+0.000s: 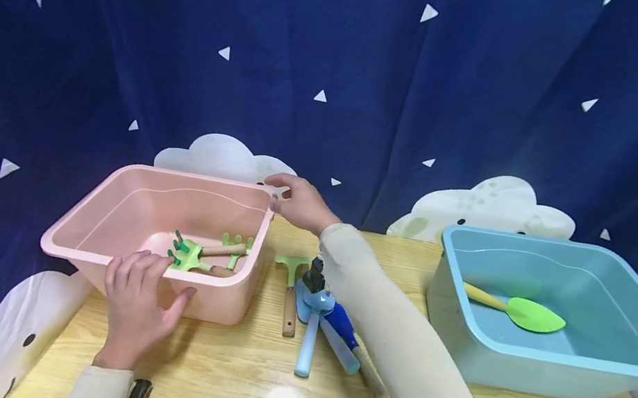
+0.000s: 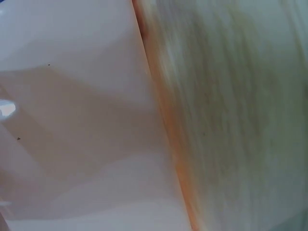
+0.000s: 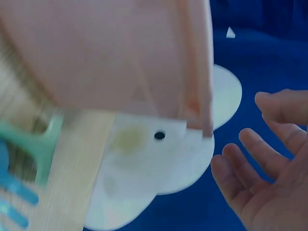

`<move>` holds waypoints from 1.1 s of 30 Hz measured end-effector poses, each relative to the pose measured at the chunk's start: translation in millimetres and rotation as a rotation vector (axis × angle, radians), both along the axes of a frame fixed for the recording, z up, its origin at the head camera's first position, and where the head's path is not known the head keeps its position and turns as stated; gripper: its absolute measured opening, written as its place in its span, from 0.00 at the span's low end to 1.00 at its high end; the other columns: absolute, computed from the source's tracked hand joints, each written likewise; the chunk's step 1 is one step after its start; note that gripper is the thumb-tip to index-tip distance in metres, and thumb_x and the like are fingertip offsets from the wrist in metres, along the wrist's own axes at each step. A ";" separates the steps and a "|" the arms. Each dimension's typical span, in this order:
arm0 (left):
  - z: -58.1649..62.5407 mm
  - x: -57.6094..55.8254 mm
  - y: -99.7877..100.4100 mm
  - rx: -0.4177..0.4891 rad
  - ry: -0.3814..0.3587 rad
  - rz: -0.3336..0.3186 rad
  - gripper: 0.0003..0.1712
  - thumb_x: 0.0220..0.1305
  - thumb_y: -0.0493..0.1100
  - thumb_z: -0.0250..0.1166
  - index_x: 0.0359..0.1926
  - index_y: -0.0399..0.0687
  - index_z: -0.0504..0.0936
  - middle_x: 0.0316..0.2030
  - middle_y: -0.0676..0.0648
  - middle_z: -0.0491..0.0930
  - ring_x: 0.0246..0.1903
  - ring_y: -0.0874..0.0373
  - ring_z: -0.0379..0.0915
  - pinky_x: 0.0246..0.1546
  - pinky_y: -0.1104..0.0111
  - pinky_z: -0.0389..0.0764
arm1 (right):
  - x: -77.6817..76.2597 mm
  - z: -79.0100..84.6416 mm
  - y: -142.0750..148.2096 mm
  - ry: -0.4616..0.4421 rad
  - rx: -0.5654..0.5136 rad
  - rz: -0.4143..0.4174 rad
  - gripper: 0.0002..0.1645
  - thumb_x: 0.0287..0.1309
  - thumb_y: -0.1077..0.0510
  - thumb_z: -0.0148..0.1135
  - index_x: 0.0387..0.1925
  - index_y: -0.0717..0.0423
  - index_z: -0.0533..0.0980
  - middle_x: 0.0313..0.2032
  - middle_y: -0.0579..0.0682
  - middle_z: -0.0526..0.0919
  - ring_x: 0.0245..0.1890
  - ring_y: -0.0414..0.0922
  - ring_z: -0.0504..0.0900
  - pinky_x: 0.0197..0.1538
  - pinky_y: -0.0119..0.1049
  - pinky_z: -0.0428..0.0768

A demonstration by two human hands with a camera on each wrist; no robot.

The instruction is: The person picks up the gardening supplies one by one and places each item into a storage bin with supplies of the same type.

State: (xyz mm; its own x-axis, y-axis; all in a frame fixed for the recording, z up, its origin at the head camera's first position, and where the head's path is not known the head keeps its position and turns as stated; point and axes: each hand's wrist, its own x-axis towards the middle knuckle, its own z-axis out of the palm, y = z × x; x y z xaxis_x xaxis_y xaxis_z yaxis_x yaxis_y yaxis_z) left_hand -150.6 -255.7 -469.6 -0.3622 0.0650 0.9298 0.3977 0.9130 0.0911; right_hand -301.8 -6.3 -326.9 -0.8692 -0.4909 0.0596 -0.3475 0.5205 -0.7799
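Observation:
In the head view my left hand (image 1: 139, 306) holds the near rim of a pink plastic tub (image 1: 233, 297), fingers over the edge and thumb against the outer wall. The left wrist view is filled by the tub's pink wall (image 2: 96, 120) and the wood tabletop (image 2: 240, 120). My right hand (image 1: 302, 203) is beside the tub's far right corner. In the right wrist view its fingers are spread and bent slightly, apart from the rim. Inside the tub lie small green hand rakes (image 1: 189, 256) with wooden handles.
A blue tub (image 1: 524, 371) stands at the right with a green trowel (image 1: 534, 316) inside. Between the tubs lie a green rake with a wooden handle (image 1: 290, 310), a blue-handled tool (image 1: 306, 348) and a blue brush (image 1: 341, 324). A dark blue curtain (image 1: 352, 36) hangs behind.

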 end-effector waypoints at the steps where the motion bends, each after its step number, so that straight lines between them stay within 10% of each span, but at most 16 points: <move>1: 0.0 0.2 0.2 0.001 -0.001 0.001 0.36 0.62 0.67 0.58 0.48 0.36 0.77 0.43 0.36 0.76 0.51 0.39 0.67 0.74 0.61 0.45 | -1.1 -1.2 5.7 0.008 0.018 -0.005 0.28 0.61 0.63 0.59 0.64 0.52 0.74 0.65 0.53 0.76 0.61 0.55 0.77 0.59 0.45 0.78; 16: 1.3 4.4 -5.4 0.006 -0.029 0.014 0.37 0.62 0.68 0.57 0.48 0.35 0.77 0.44 0.36 0.76 0.52 0.38 0.66 0.74 0.59 0.45 | -4.2 -27.6 74.8 0.021 0.213 -0.030 0.28 0.64 0.60 0.57 0.66 0.55 0.70 0.67 0.58 0.72 0.65 0.56 0.73 0.66 0.50 0.72; 33: 0.4 1.0 -9.4 0.010 -0.016 0.008 0.37 0.62 0.67 0.57 0.48 0.35 0.77 0.44 0.35 0.77 0.51 0.38 0.67 0.73 0.56 0.47 | 32.1 -63.0 94.2 0.133 0.268 -0.004 0.25 0.63 0.60 0.59 0.62 0.59 0.74 0.63 0.59 0.76 0.61 0.58 0.76 0.64 0.52 0.73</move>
State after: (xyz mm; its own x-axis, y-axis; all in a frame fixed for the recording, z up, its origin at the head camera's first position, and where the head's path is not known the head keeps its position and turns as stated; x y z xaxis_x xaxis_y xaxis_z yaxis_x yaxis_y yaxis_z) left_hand -149.6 -265.1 -469.2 -0.3777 0.0530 0.9244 0.3886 0.9153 0.1063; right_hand -269.8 87.9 -389.9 -0.8645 -0.5009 0.0423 -0.4349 0.7032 -0.5624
